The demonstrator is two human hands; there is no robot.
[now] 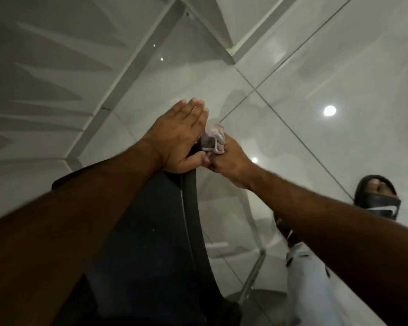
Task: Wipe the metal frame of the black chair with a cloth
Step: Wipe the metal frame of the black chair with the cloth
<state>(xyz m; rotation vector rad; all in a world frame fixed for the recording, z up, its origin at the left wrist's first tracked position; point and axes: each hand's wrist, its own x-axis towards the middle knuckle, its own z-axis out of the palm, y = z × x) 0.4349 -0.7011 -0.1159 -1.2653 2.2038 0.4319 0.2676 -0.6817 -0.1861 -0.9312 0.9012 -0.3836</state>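
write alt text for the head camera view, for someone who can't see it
Seen from above, a person's right hand grips a bunched pale cloth at the top edge of a black chair, while the left hand rests there, fingers straight. A sandalled foot stands on glossy white floor tiles.

glossy white floor tiles (339, 67), black sandal (382, 201), ridged white wall panel (45, 78)

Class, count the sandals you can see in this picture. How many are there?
1: a black sandal on a foot at the right edge, on the floor. A second may be hidden behind the right forearm.
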